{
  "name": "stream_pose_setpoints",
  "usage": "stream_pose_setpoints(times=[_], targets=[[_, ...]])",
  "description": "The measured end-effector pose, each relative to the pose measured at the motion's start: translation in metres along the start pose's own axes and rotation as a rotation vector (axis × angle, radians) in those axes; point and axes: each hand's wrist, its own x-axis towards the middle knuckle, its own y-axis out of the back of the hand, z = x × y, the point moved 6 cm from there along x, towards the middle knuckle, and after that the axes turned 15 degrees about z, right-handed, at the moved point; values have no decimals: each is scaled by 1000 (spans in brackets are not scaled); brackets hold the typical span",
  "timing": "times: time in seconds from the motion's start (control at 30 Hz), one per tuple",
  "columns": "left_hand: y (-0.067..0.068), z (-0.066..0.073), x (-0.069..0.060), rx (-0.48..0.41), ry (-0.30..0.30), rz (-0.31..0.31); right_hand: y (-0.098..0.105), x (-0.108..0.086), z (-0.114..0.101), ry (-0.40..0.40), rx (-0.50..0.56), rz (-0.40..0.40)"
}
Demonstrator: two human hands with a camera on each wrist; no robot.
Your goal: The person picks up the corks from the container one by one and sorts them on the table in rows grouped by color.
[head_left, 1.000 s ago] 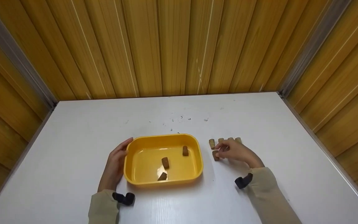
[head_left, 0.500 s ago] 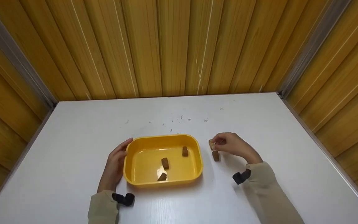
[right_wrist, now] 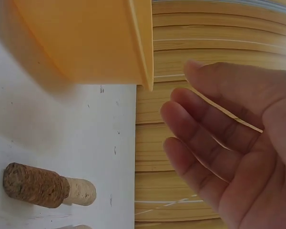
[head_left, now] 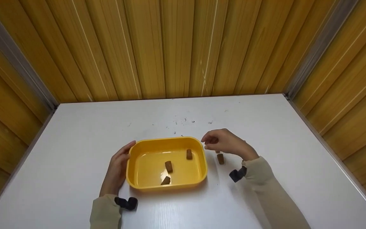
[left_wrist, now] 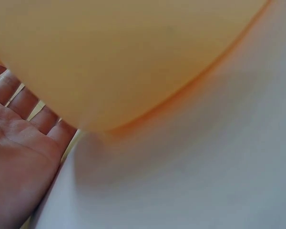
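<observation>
A yellow plastic tub (head_left: 167,187) sits on the white table with three brown tapered corks in it, one of them in the middle (head_left: 169,166). My left hand (head_left: 117,168) rests against the tub's left side; the left wrist view shows its palm (left_wrist: 24,148) flat and its fingers passing behind the wall. Beside the tub's far right corner hovers my right hand (head_left: 227,143), fingers loosely bent, and the right wrist view shows nothing between them. Under it, a brown cork (right_wrist: 34,185) lies end to end with a pale cork (right_wrist: 81,192). Other pale corks are mostly hidden by the hand.
The white table (head_left: 84,127) has small dark marks (head_left: 184,121) beyond the tub. Yellow wood-look panels (head_left: 176,47) rise along the back and both sides.
My right hand has moved from the corks leftward and up, to the tub's far right corner. The tub, the corks in it and my left hand have stayed in place.
</observation>
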Motion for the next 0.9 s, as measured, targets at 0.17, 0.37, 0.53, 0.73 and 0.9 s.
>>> stream_pose_setpoints(times=[0.17,0.37,0.53,0.73,0.9], targets=[[-1,1,0,6,11,7,-8,7,-16,121,-59,-37],[-1,1,0,64,2,25,-21,17,-32,189,-81,-94],[-1,1,1,88,-2,31,-34,26,-43,214,-81,-137],[0,1,1,91,4,39,-53,35,-55,249,-90,-183],[1,1,1,106,7,45,-70,40,-59,260,-93,-245]])
